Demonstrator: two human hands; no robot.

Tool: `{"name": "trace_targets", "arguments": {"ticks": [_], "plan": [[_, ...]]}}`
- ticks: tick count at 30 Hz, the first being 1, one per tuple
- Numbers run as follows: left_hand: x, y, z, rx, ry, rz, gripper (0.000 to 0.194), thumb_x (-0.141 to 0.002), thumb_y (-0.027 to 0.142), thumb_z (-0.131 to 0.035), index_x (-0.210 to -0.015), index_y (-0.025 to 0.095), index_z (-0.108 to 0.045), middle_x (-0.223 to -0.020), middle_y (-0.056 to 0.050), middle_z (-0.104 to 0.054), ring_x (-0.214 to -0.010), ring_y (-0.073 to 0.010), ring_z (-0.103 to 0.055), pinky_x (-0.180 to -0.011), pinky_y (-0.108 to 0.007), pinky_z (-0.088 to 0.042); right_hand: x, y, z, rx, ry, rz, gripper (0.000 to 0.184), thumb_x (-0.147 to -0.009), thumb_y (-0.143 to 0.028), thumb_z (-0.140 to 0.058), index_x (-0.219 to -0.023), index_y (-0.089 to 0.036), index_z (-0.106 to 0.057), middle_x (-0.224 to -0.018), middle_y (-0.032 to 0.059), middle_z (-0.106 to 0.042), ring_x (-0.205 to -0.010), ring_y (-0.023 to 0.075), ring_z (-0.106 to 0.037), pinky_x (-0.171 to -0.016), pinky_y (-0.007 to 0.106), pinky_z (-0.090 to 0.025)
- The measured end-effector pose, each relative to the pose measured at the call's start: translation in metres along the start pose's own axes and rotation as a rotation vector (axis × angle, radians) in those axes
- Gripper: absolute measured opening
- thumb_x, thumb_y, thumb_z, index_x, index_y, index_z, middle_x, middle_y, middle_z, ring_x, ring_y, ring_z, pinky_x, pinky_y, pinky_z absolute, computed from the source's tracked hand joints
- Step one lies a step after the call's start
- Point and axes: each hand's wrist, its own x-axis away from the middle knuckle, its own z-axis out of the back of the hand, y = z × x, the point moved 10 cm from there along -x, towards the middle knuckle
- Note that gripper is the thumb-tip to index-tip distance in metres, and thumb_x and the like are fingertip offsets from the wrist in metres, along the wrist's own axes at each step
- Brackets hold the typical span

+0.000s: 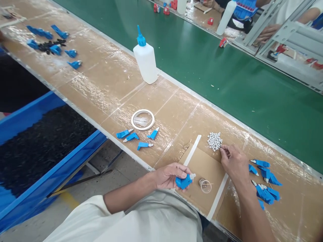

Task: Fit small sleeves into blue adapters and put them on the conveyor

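Observation:
My left hand is closed round a blue plastic part with a white tip, held over a cardboard sheet at the bench's near edge. My right hand reaches to a heap of small white pieces, with its fingertips pinched at the heap's edge; what they pinch is too small to make out. A small clear ring lies on the cardboard between my hands. Several blue parts lie to the right of my right wrist.
A white bottle with a blue nozzle stands by the green conveyor belt. A white tape ring and several blue parts lie left of my hands. More blue parts lie far left. A blue bin holds black pieces. Another person's hands are across the belt.

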Motion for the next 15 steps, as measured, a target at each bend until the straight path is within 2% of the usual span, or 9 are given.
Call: {"name": "trace_targets", "arguments": {"ticks": [9,15], "plan": [[0.000,0.000,-0.001,0.015,0.005,0.012,0.040,-0.064,0.035,-0.084,-0.088,0.008,-0.067,-0.070,-0.008,-0.069,-0.055,-0.0143,-0.066,-0.042,-0.018,-0.037,-0.005,0.009,-0.003,0.094,0.010,-0.032,0.026,-0.093,-0.036,-0.053,-0.084,-0.021,-0.072,-0.077,0.0076,-0.071,-0.070,0.0232,-0.063,-0.066,0.035,-0.047],[0.000,-0.001,0.000,0.005,0.008,0.021,0.040,-0.064,0.036,-0.084,-0.087,0.009,-0.067,-0.069,-0.007,-0.069,-0.055,-0.0140,-0.066,-0.041,-0.018,-0.037,-0.010,0.027,-0.017,0.177,-0.155,-0.117,0.022,-0.088,-0.034,-0.056,-0.085,-0.023,-0.075,-0.084,0.0097,-0.073,-0.065,0.0245,-0.063,-0.062,0.036,-0.041]]}}
